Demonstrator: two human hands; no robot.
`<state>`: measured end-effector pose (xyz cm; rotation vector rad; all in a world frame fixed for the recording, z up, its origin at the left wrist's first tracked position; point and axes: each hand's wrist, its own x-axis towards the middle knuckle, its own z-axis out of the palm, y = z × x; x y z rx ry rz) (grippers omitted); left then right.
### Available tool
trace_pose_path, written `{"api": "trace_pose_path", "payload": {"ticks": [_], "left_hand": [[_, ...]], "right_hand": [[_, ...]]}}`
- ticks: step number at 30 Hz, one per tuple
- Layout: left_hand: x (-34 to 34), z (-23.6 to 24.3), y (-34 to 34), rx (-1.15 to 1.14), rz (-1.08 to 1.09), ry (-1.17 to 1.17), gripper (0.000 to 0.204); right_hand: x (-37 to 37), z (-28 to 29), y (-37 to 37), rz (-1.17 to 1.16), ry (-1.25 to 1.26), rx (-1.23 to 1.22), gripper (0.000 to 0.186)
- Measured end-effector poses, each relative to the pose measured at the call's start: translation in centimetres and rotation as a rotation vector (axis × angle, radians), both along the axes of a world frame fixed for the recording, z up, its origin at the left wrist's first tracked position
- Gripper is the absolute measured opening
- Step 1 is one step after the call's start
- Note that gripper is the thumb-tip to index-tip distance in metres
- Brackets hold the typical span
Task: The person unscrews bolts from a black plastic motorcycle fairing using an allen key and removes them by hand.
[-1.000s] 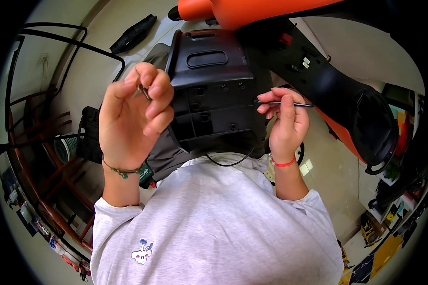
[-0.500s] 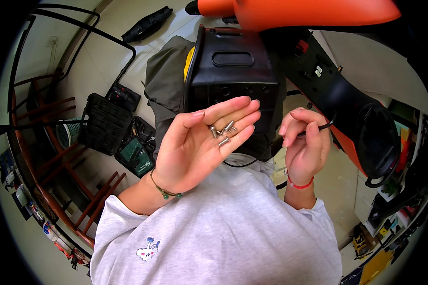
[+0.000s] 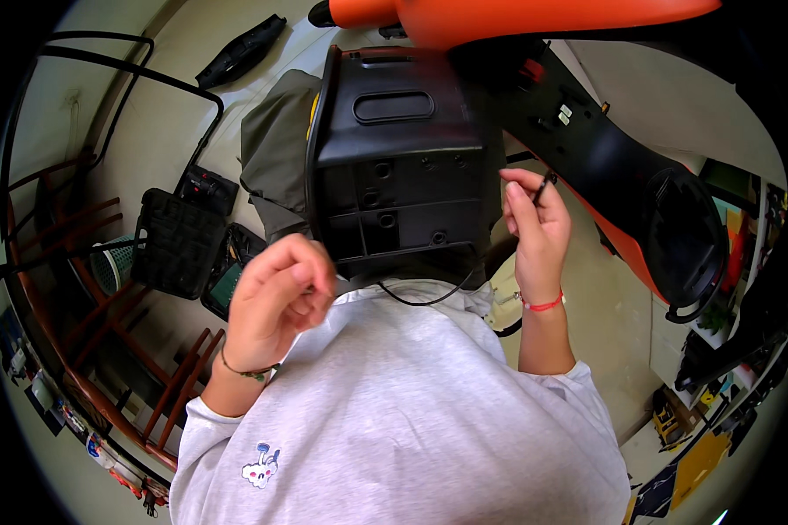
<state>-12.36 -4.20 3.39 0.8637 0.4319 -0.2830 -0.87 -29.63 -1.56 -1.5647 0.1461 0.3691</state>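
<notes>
My left hand (image 3: 280, 297) is curled closed at the lower left of a black plastic housing (image 3: 394, 131); what its fingers hold is hidden. To the housing's right, my right hand (image 3: 537, 227) grips a thin black tool (image 3: 545, 184) upright between curled fingers. The housing has a recessed oval, a ribbed lower face and several round holes, and sits over my dark-clad legs (image 3: 276, 149). A thin black cable loops below it across my pale shirt (image 3: 385, 394).
An orange vehicle shell (image 3: 517, 17) and long black deck (image 3: 604, 149) curve along the top and right. At left are an opened black tool case (image 3: 175, 241), a drill (image 3: 208, 188), wooden chair frames (image 3: 105, 332) and a metal rack (image 3: 79, 52). A black part (image 3: 241, 52) lies on the floor.
Half a second ago my left palm was open with several screws on it; its fingers have since curled and it has moved down and left, uncovering the housing's lower face.
</notes>
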Motion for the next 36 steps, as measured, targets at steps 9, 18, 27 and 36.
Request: {"api": "trace_pose_path", "payload": {"ticks": [9,18,27,36], "left_hand": [[0.8,-3.7,0.5,0.244,0.155,0.116,0.017],[1.6,-5.1,-0.7,0.725,0.134,-0.17,0.022],[0.0,-6.3,3.3,0.624,0.636,-0.061,0.022],[-2.8,-9.7,5.3,0.636,0.549,0.107,0.032]], "right_hand": [[-1.9,-2.2,2.0,0.094,-0.029,0.098,0.017],[-2.6,-2.5,3.4,0.088,-0.408,-0.066,0.015],[-3.3,3.7,9.9,0.372,-0.779,-0.135,0.02],[-7.2,6.9,14.8,0.679,-0.873,-0.441,0.018]]}}
